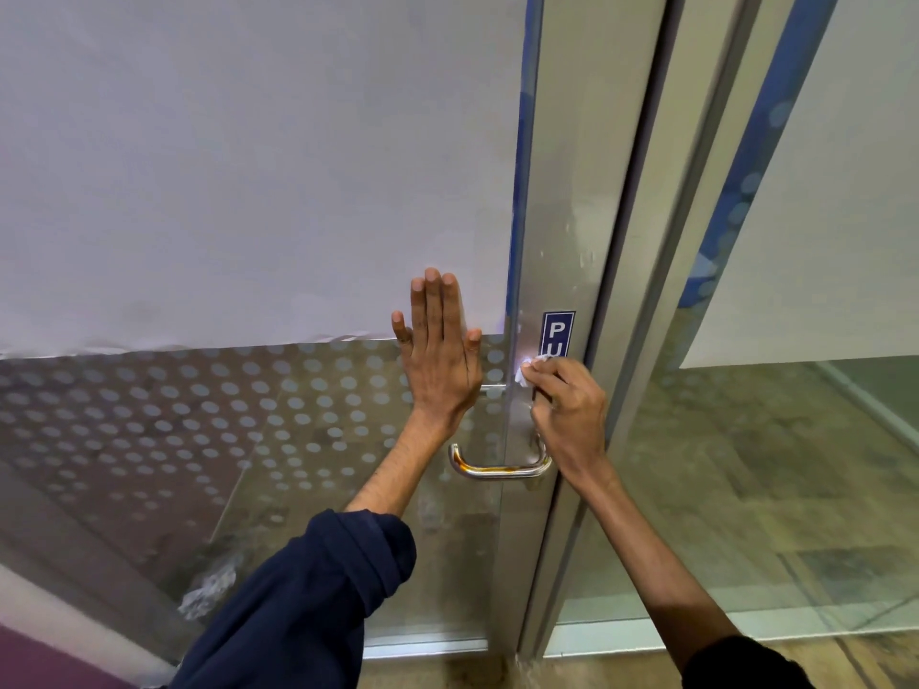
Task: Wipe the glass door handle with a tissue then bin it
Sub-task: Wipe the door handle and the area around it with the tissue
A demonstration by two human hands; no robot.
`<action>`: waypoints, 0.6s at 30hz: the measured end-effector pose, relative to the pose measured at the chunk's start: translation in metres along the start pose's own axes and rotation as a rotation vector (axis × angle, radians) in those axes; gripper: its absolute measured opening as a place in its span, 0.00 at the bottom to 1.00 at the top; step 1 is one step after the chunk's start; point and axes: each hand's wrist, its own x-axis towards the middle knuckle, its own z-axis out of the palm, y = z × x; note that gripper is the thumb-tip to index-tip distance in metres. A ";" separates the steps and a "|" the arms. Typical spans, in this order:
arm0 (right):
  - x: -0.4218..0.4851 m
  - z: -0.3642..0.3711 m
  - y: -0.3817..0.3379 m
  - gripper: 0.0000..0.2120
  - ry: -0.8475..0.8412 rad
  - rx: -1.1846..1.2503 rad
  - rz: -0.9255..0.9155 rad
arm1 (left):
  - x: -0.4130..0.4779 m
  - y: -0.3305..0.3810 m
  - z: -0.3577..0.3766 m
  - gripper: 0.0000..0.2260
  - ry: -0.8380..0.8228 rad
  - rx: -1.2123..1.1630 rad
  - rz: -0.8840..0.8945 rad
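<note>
A chrome door handle [497, 470] curves out from the metal frame of the glass door [298, 400]; only its lower bend shows. My right hand [567, 405] is closed around the handle's upper part, and a crumpled white tissue [528, 369] sticks out above its fingers. My left hand [440, 355] lies flat on the glass just left of the frame, fingers spread and pointing up, holding nothing.
A blue sign [558, 334] with white letters sits on the door frame [557, 241] just above my right hand. White film [248, 166] covers the upper glass, and dotted frosting lies below it. A second glass panel [771, 464] stands to the right. No bin is in view.
</note>
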 end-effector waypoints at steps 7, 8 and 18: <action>0.033 -0.004 -0.017 0.12 0.102 0.037 -0.038 | -0.001 0.001 0.001 0.27 0.014 0.005 0.002; 0.037 -0.003 -0.020 0.11 0.114 0.051 -0.024 | -0.001 0.001 0.000 0.27 0.013 0.001 0.003; 0.019 0.013 -0.018 0.14 0.091 -0.032 -0.040 | -0.002 0.000 0.002 0.26 0.015 -0.021 0.011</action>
